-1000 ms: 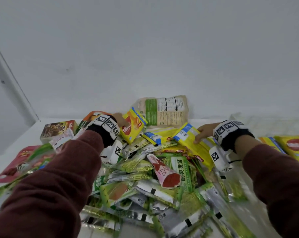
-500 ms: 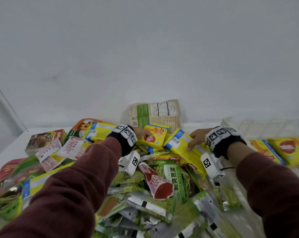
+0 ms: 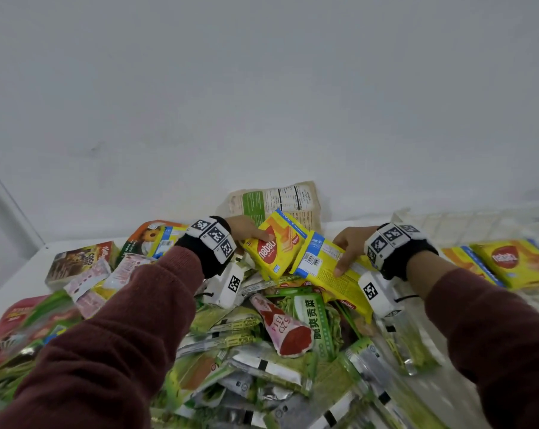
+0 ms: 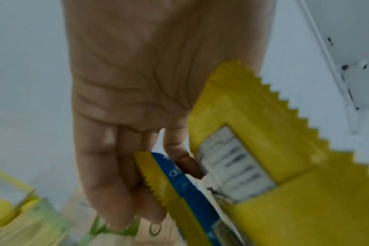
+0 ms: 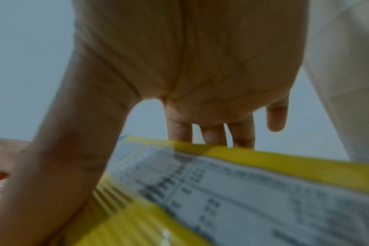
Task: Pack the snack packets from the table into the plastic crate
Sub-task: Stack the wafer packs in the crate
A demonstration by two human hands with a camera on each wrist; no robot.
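Both hands have lifted their yellow wafer packets a little higher off the heap than they were half a second ago, and the left one's packet now tilts up with its printed front toward the head camera. The left hand (image 3: 246, 232) pinches its front-up packet (image 3: 273, 249) with the thumb on the face and the fingers behind; the left wrist view shows the fingers (image 4: 114, 174) curled against a serrated seal. The right hand (image 3: 350, 247) clamps the label-side packet (image 3: 327, 267), thumb pressed on the printed panel and the other fingers (image 5: 213, 134) hooked over the far edge. The two packets touch at their near corners above the pile of green and silver packets (image 3: 262, 351) that covers the table (image 3: 20, 274). The pale plastic crate (image 3: 466, 219) lies to the right, with more yellow packets (image 3: 516, 261) lying beside or in it; I cannot tell which. My worry is the left hand's grip: it sits near one edge of a slick foil wrapper, so a quick swing to the right could let the packet pivot and slip. The touching corners could also snag as the hands part, dragging one packet loose. Loose packets under the right hand's load may get pulled along and slide off the heap. Carrying both across at once also risks one landing on the crate's rim rather than inside.
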